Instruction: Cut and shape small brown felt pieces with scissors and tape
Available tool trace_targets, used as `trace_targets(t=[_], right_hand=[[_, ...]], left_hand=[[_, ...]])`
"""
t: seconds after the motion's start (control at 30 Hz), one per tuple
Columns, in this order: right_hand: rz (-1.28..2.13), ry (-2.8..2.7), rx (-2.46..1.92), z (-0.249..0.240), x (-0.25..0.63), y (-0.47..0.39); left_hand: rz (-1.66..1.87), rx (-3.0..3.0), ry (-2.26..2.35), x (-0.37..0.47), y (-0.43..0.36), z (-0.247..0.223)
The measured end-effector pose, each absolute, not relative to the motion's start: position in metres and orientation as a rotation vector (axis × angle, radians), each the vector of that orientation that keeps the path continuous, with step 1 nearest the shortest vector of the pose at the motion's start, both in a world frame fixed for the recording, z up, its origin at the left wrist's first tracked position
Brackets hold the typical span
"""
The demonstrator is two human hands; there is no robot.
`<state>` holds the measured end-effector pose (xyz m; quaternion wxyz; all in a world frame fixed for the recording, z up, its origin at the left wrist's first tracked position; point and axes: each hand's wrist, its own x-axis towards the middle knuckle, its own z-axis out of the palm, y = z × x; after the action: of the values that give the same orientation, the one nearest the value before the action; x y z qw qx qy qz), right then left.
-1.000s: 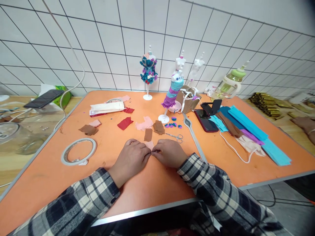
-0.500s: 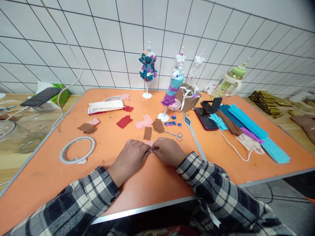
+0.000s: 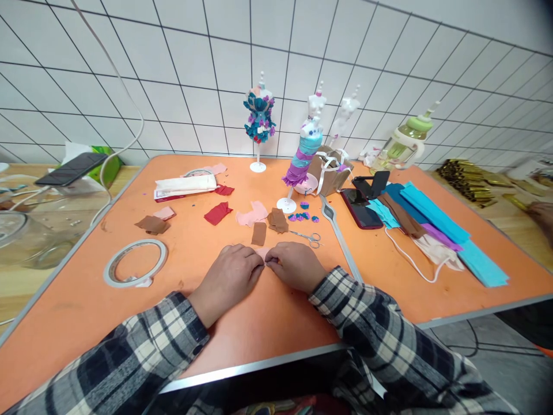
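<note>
My left hand (image 3: pixel 233 276) and my right hand (image 3: pixel 296 265) meet at the fingertips near the middle of the orange table (image 3: pixel 259 340). Both are closed, pinching a small pink piece (image 3: pixel 261 252) that shows between them and is mostly covered. Just beyond the fingers lies a brown rectangle (image 3: pixel 258 234), with a brown stack (image 3: pixel 277 221) to its right and pink crepe pieces (image 3: pixel 253 214) behind. Small scissors (image 3: pixel 311 237) rest beyond my right hand, beside several blue and purple bits (image 3: pixel 304 217).
A tape roll (image 3: pixel 113 275) lies at left. Dressed mini mannequins (image 3: pixel 260 118) stand at the back, near a paper bag (image 3: pixel 330 173). At right are a phone (image 3: pixel 363 210), coloured strips (image 3: pixel 436 213) and a bottle (image 3: pixel 404 144). Another person's hand (image 3: pixel 542 216) shows at the far right.
My hands have hardly moved and keep their pinch on the pink piece. The other person's hand at the far right has shifted upward, near a gold-coloured piece.
</note>
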<state>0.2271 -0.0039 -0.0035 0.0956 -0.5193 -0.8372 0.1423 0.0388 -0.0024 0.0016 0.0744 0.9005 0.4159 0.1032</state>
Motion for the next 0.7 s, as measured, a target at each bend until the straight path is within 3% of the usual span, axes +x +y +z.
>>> trace_targets(t=[0.7], right_hand=[[0.267,-2.583,-1.506,-0.0034,0.2262,-0.0077]], left_hand=[[0.334,2.728,1.232,0.0372,-0.0017,-0.0016]])
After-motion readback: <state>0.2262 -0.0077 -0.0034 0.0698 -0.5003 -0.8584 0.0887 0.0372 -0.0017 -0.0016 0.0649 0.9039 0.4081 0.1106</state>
